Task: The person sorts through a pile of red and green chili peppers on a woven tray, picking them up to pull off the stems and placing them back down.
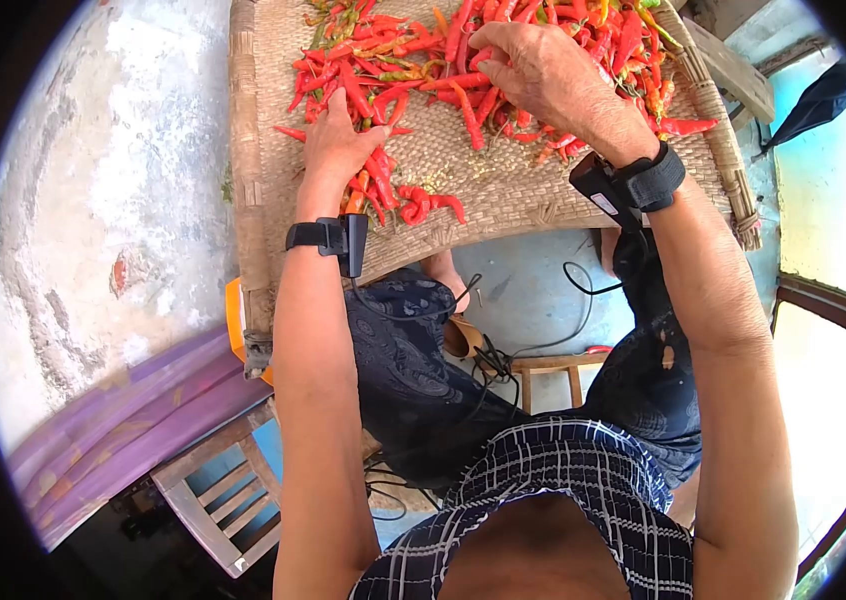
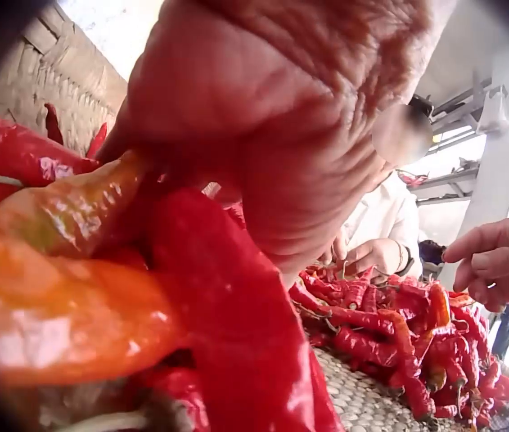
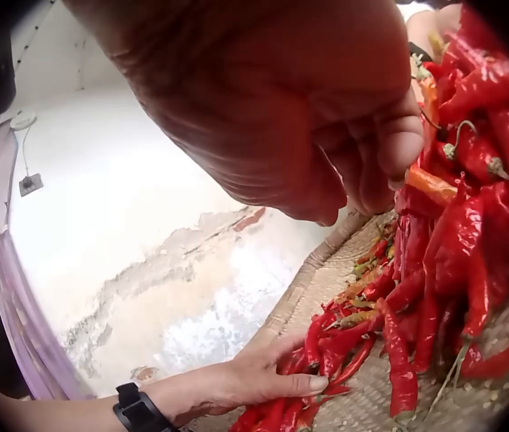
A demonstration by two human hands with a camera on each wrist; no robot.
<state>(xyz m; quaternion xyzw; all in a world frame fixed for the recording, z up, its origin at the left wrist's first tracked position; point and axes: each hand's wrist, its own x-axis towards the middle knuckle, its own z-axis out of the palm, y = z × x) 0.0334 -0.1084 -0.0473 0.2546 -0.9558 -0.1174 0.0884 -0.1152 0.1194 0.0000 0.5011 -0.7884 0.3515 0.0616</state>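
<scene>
Red chili peppers (image 1: 373, 85) lie heaped on a woven mat tray (image 1: 503, 200). My left hand (image 1: 336, 150) rests over the peppers at the tray's left side, thumb out to the side and fingers straight; in the left wrist view an orange pepper (image 2: 65, 310) and a red pepper (image 2: 227, 315) lie close under its palm. My right hand (image 1: 543, 75) hovers over the larger heap (image 2: 398, 333) at the right, its fingers loosely bent. The right wrist view shows its fingertips beside an orange-tipped pepper (image 3: 432, 185), with nothing visible between them.
Another person (image 2: 389, 225) sits across the heap, hands at the peppers. A peeling wall (image 1: 143, 150) rises close on the left, above a purple cloth (image 1: 133, 420). Cables (image 1: 583, 290) hang near my knees, by a small wooden stool (image 1: 553, 365). A wooden chair (image 1: 223, 490) stands lower left.
</scene>
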